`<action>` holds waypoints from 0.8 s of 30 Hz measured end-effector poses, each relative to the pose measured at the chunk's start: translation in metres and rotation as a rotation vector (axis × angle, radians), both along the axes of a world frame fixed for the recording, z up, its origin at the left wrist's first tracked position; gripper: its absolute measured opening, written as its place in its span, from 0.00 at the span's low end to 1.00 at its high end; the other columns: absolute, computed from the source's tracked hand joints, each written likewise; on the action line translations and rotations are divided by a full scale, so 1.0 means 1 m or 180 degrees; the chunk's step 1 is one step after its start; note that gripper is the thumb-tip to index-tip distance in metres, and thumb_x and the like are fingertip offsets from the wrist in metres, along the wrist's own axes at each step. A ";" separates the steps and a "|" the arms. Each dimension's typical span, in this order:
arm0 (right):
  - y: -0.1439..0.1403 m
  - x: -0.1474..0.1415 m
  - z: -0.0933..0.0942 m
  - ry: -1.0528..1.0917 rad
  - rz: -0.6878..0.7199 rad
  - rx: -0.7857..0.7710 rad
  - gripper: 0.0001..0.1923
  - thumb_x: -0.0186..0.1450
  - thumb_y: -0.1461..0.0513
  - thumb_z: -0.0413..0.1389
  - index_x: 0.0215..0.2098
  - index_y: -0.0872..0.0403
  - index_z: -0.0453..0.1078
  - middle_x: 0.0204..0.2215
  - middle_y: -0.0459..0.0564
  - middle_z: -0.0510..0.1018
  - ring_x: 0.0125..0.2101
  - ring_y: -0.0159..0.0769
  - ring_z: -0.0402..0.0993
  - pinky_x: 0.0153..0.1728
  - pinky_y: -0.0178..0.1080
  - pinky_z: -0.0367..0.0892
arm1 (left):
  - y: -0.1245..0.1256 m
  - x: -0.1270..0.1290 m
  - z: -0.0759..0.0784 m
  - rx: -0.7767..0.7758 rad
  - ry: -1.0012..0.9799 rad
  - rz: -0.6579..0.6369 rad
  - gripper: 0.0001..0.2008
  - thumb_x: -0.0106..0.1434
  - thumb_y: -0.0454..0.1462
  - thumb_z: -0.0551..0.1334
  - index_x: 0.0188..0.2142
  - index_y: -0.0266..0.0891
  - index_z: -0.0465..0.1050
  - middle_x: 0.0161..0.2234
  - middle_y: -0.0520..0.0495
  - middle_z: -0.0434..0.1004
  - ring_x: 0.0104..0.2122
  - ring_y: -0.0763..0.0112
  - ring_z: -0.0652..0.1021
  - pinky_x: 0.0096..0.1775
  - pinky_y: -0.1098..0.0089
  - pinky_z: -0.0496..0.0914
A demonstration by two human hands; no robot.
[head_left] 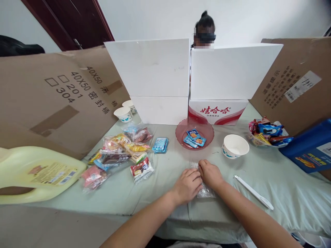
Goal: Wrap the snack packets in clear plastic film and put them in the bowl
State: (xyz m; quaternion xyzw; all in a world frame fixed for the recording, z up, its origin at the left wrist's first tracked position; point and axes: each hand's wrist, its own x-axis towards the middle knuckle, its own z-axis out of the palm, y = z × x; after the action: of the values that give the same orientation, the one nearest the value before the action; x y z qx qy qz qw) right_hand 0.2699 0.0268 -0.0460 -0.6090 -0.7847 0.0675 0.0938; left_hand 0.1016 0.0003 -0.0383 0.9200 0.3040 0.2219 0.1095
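Both hands, left hand [188, 184] and right hand [210, 173], pinch a clear bag [205, 191] flat on the table [271, 172]; thin, light, slippery-looking, best gripped at its edges

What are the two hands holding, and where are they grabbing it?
Both the left hand and the right hand press on a clear plastic bag lying flat on the table, fingers at its far end. A true grip cannot be told.

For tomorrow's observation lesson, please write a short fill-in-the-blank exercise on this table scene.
1. Both hands, left hand and right hand, press on a clear plastic ____.
2. The pink glass dish holds small ____ packets.
3. The paper cup stands to the ____ of the dish.
4. The jug at far left is ____.

Missing words: bag; blue; right; yellow
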 end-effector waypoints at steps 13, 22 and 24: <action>-0.054 0.048 0.016 0.0345 0.1416 0.0645 0.17 0.67 0.52 0.54 0.50 0.51 0.68 0.47 0.54 0.73 0.51 0.45 0.65 0.52 0.47 0.60 | 0.014 -0.008 -0.011 -0.0399 0.0139 0.0011 0.15 0.62 0.37 0.62 0.49 0.42 0.70 0.54 0.44 0.70 0.57 0.57 0.66 0.58 0.55 0.57; -0.083 0.038 0.015 0.0603 0.1685 0.0083 0.12 0.71 0.66 0.45 0.41 0.52 0.70 0.33 0.48 0.77 0.35 0.35 0.71 0.39 0.38 0.62 | 0.015 -0.009 -0.015 -0.0507 -0.0209 -0.0563 0.11 0.64 0.32 0.57 0.44 0.42 0.72 0.45 0.47 0.78 0.54 0.62 0.71 0.55 0.58 0.59; -0.067 0.039 0.018 0.0439 0.1381 0.0198 0.12 0.71 0.64 0.44 0.42 0.52 0.70 0.33 0.48 0.77 0.33 0.34 0.72 0.36 0.37 0.62 | 0.016 -0.009 -0.016 -0.0560 -0.0349 -0.0491 0.19 0.61 0.29 0.56 0.51 0.41 0.66 0.48 0.44 0.77 0.53 0.63 0.72 0.55 0.57 0.60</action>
State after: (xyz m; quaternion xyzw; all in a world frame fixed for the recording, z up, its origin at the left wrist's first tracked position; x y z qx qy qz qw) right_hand 0.3090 -0.0401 -0.0283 -0.4168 -0.8907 0.1033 0.1493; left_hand 0.0923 0.0160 -0.0545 0.9139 0.2443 0.2352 0.2230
